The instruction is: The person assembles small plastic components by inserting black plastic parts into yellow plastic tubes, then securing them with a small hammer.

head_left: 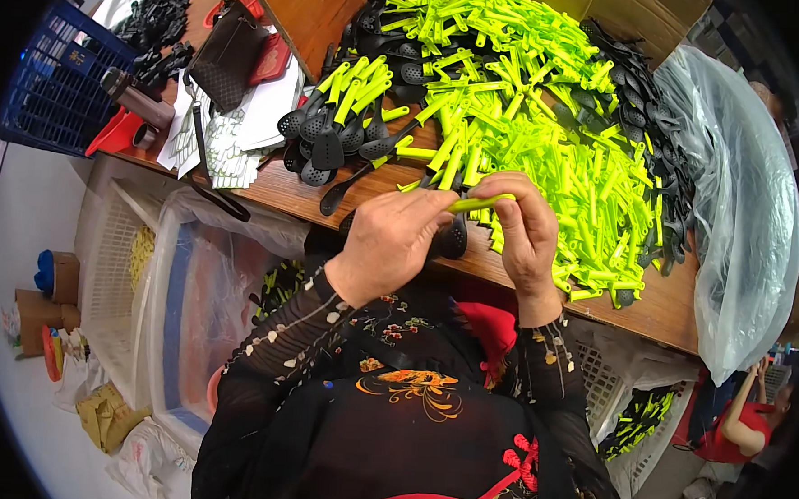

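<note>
The wooden table (672,309) is crowded across the top of the frame. A heap of yellow-green handles (550,144) fills the upper centre and right, spilling close to the right hand (527,238); black utensil heads (637,104) line its far side. A bunch of black slotted spoons (329,137) with the same handles lies up and left of the left hand (389,244). Both hands are closed, pinching one yellow-green handle (481,202) between them at the centre, above the table's near edge. A black perforated head shows below the left hand; whether it belongs to that handle I cannot tell.

In the upper left, a dark checked pouch (232,55), a red wallet (272,59) and loose papers (260,116) take up the table, and a dark strap (207,163) hangs over the edge. A clear plastic bag (740,222) bulges along the right side.

At the far left is a blue basket (60,83). Below it, a pale crate (108,297) holds yellowish pieces, beside a blue-and-white tub (162,327) lined with clear plastic. At lower right, another crate (594,373) stands near black and yellow-green utensils (639,420).
</note>
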Available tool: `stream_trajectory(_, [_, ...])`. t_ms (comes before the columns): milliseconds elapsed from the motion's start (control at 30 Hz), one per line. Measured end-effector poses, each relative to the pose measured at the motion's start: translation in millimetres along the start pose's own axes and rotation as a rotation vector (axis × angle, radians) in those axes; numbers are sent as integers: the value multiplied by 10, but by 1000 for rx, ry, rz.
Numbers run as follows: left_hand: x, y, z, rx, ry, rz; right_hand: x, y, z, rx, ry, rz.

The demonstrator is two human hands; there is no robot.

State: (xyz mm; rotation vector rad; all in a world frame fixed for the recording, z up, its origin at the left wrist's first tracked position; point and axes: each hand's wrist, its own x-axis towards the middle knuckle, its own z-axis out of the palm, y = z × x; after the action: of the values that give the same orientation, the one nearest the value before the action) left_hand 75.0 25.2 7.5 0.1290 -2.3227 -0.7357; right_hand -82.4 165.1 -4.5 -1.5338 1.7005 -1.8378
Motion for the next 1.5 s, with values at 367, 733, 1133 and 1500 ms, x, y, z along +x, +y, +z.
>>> stream_trajectory(367, [-28, 156, 73, 18, 27, 35, -109, 145, 97, 261, -13, 1])
stream_trajectory(733, [-79, 273, 20, -98, -64, -71, -262, -42, 128, 399, 5, 93])
stream_trajectory(1133, [-208, 199, 342, -1828, -990, -781, -601, -185, -469, 461, -241, 51])
stream_trajectory(1500, [-334, 378, 880, -1267, -647, -813, -1771, -291, -1751, -334, 569, 523])
